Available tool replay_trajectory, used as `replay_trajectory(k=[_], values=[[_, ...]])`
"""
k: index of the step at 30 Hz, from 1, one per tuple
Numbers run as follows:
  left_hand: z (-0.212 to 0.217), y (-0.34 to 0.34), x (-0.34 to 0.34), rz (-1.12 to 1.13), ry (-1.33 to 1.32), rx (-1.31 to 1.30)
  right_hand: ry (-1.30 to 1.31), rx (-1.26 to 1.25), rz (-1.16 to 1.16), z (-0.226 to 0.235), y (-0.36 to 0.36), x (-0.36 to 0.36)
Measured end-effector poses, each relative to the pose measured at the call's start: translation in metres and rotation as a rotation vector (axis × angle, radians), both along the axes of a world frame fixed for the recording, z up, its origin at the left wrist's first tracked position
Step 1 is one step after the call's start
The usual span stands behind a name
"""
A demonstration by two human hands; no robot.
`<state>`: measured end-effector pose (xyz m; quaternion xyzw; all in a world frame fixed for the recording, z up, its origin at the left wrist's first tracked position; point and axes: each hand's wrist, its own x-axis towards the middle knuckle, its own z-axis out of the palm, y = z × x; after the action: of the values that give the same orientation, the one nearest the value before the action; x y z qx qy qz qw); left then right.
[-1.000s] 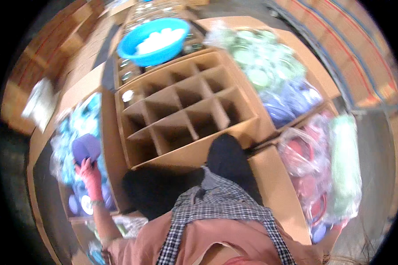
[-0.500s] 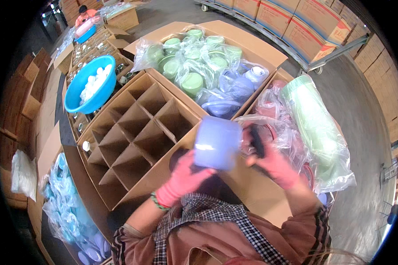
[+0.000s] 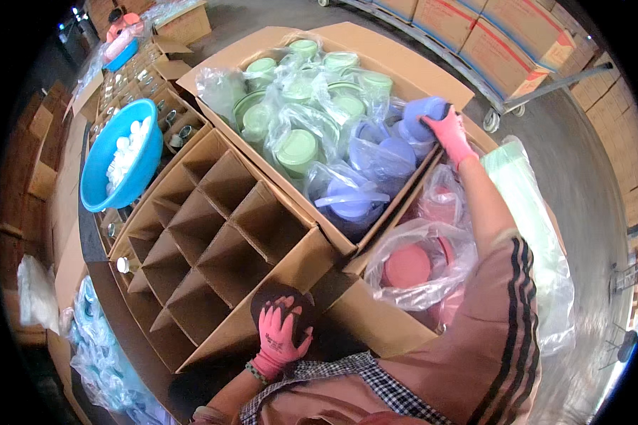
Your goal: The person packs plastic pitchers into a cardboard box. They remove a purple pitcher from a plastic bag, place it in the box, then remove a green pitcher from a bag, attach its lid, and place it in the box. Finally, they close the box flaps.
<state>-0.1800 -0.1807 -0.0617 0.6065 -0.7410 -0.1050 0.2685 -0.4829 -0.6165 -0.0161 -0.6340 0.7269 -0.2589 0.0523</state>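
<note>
My right hand (image 3: 450, 138), in a pink glove, reaches to the far right corner of the carton of green and violet containers. Its fingers are closed on a violet plastic container (image 3: 422, 113) at the carton's edge. My left hand (image 3: 280, 336), also gloved in pink with bare fingertips, is open, fingers spread, and holds nothing. It rests by a dark round patch (image 3: 266, 301) on the side of the divided carton (image 3: 252, 290); I cannot tell what the patch is. Bagged green containers (image 3: 298, 149) and more violet ones (image 3: 351, 198) fill the carton under my right hand.
A blue basin (image 3: 88, 173) of white pieces stands on cartons at the left. Bagged red containers (image 3: 407, 265) and a long bag of pale green pieces (image 3: 521, 184) lie at the right. Bagged turquoise containers (image 3: 96, 354) sit lower left. A cart (image 3: 507, 106) carries cartons; a person works far off.
The violet container has left my left hand, which has dropped and spread open. My right hand has swung forward to the far right corner of the container carton. The view has shifted slightly.
</note>
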Motion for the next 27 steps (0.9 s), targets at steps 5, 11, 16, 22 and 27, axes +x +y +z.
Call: replay_trajectory(k=[5, 11, 16, 22, 27], values=[[-0.001, 0.003, 0.010, 0.018, 0.010, 0.013, 0.339, 0.179, 0.020, 0.001, -0.036, 0.039], [-0.005, 0.008, 0.018, -0.003, 0.012, 0.011, 0.568, 0.384, -0.049, -0.082, -0.080, 0.018], [-0.009, 0.018, 0.023, 0.045, 0.011, 0.026, 0.674, 0.154, 0.004, -0.077, -0.052, 0.065], [-0.005, 0.018, 0.025, 0.036, 0.014, 0.051, 0.423, 0.345, 0.111, -0.089, -0.084, 0.001], [-0.001, 0.021, 0.023, 0.083, 0.044, 0.014, 0.579, -0.002, 0.215, -0.065, -0.021, 0.033]])
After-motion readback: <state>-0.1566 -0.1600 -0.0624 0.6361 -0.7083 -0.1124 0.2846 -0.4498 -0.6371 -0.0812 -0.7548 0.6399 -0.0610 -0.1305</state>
